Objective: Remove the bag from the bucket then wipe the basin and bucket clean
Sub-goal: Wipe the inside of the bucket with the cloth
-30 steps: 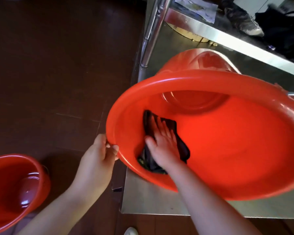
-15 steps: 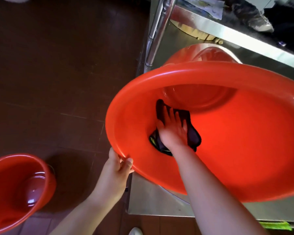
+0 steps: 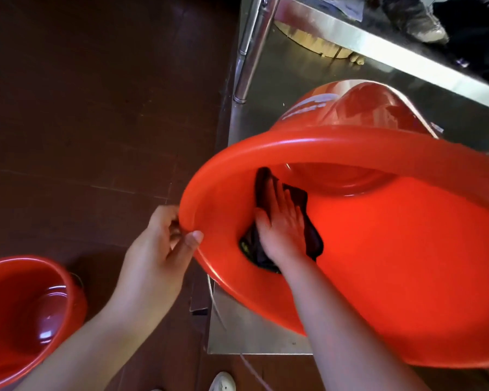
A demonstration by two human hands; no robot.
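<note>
Slid back down the wall since half a second ago: right hand [image 3: 283, 224], fingers flat, pressing cloth [image 3: 312, 238] inside basin [image 3: 407, 249]. Left hand [image 3: 158, 249] pinching the rim, shifted up along it. Best wiped in overlapping strokes, rim held firm against the push. Counted: one basin tilted over the counter [image 3: 251, 334], two buckets, one behind [image 3: 364, 105], one on the floor [image 3: 26, 306]; no bag seen.

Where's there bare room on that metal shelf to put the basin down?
Bare steel shows on the metal shelf at its near corner, under the basin, and in the strip between the post and the overturned bucket. The middle is crowded by that bucket. The floor between the shelf and the floor bucket is open.
</note>
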